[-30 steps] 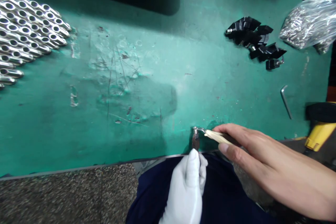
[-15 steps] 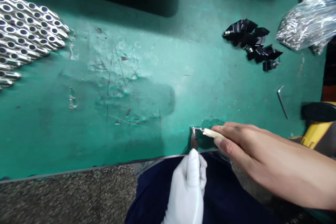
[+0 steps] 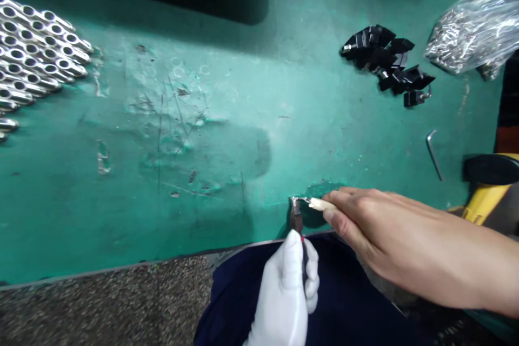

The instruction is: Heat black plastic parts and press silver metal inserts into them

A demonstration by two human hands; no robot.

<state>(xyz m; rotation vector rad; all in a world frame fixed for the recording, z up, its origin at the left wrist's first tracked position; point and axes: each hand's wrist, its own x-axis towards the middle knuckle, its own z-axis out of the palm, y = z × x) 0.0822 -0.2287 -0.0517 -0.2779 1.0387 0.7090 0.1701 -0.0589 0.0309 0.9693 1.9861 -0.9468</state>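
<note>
My left hand, in a white glove, is closed around the handles of dark-jawed pliers. The jaws point away from me, just over the table's near edge, with a small shiny metal piece at their tip. Bare, my right hand pinches a tool with a pale, wrapped-looking handle. Its thin bent metal end meets the small piece at the plier tip. What kind of tool it is, I cannot make out. My fingers hide part of its handle.
Rows of shiny metal tubes with round holes lie at the left. Black blocks, a clear bag of small metal parts and a hex key are on the right. A yellow and black object sits at the right edge.
The view has shifted slightly, and the pliers now lean a little left with more of their handles showing. Both hands keep their holds, with the tool at the plier tip.
</note>
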